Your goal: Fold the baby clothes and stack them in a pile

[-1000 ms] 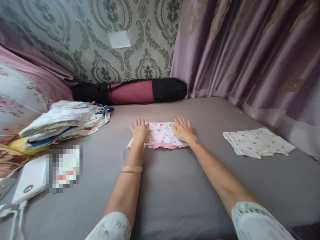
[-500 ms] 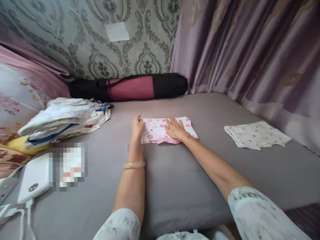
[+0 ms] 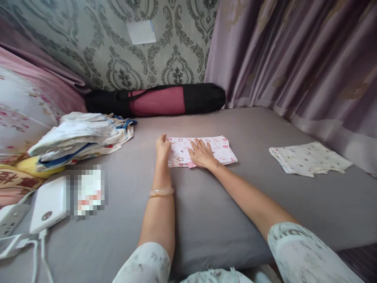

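A folded white garment (image 3: pixel 219 152) with pink and red prints lies flat on the grey bed sheet, a bit of pink trim showing at its near edge. At its left end, my left hand (image 3: pixel 163 148) is closed on the edge, with the fingertips mostly hidden. My right hand (image 3: pixel 202 153) rests palm down on the middle of the garment, fingers spread and holding nothing. Off to the right lies another folded garment (image 3: pixel 309 159), pale with small prints, touched by neither hand.
A pile of clothes (image 3: pixel 85 135) sits at left beside a yellow item (image 3: pixel 32 167). Nearer are a white power bank (image 3: pixel 50 204) with cables, a power strip (image 3: pixel 13 218) and a blurred-out object (image 3: pixel 90 192). A long black and maroon bag (image 3: pixel 157 101) lies along the wall.
My right hand has slid left across the garment and now covers most of the pink trim. My left hand stays at the left edge. The view has shifted slightly.
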A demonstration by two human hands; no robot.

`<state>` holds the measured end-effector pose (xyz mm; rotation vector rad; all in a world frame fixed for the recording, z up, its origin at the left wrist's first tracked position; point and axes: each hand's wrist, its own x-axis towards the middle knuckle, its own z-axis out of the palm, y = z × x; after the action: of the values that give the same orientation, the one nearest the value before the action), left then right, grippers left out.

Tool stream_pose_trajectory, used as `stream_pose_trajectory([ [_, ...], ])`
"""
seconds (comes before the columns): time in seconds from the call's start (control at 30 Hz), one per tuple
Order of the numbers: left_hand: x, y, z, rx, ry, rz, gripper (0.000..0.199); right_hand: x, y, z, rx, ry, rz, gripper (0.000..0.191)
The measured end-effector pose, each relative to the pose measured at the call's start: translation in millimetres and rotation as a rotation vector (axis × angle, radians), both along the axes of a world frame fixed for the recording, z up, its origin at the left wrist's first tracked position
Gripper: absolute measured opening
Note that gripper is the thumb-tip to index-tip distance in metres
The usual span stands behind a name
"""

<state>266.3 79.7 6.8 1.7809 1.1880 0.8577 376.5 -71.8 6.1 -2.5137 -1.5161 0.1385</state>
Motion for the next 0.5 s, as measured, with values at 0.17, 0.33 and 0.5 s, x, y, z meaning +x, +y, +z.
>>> stream_pose_trajectory([
  [0.17,-2,4,-3.4,0.012,-0.086,0.056,0.042,-16,16,14.5,0.018,0.049,0.015,0.059],
  [0.33,-4,7,-7.8,-0.037,-0.174,0.116,0.043,-34,32,8.3,0.032,0.082,0.046,0.058],
  [0.5,-3,7,-8.8,-0.09,-0.219,0.135,0.044,-35,31,4.8,-0.004,0.082,0.039,0.058],
])
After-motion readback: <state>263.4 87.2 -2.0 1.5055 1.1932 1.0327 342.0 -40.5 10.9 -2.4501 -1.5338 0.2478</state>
